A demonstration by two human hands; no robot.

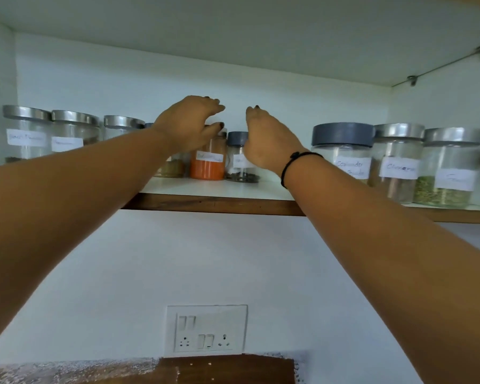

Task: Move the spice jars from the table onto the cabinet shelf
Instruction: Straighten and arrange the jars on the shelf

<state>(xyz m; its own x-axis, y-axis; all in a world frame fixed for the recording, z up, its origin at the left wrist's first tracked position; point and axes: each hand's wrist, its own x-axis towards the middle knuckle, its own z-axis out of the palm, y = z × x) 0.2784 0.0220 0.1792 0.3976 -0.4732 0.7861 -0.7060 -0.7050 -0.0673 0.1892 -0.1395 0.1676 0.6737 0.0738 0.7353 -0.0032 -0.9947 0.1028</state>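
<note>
While both arms reach up, the orange-filled jar (208,167) stands upright on the cabinet shelf (205,188), near its front edge. The left hand (187,123) arches right over it, and the jar's lid is hidden behind the palm. That hand's fingers (212,102) are spread wide from the thumb, with bare wall showing in the gap, and they hold nothing. Just right of the orange-filled jar, almost touching it, is a small dark-lidded jar (239,162) with dark grains at its bottom. The right hand (263,142) lies against its right side, curled forward above the lid, and whether it grips the jar cannot be told. A black wristband (291,167) circles that wrist. Just left of the orange-filled jar a jar with tan powder (173,169) peeks out under the left wrist, and further left three steel-lidded jars (72,131) line the shelf. Well to its right stand a grey-lidded coriander jar (342,151), a cinnamon jar (398,167) and a jar of green seeds (445,187). Far below the orange-filled jar a switch plate (207,331) sits on the wall above a wooden surface (227,370).
</note>
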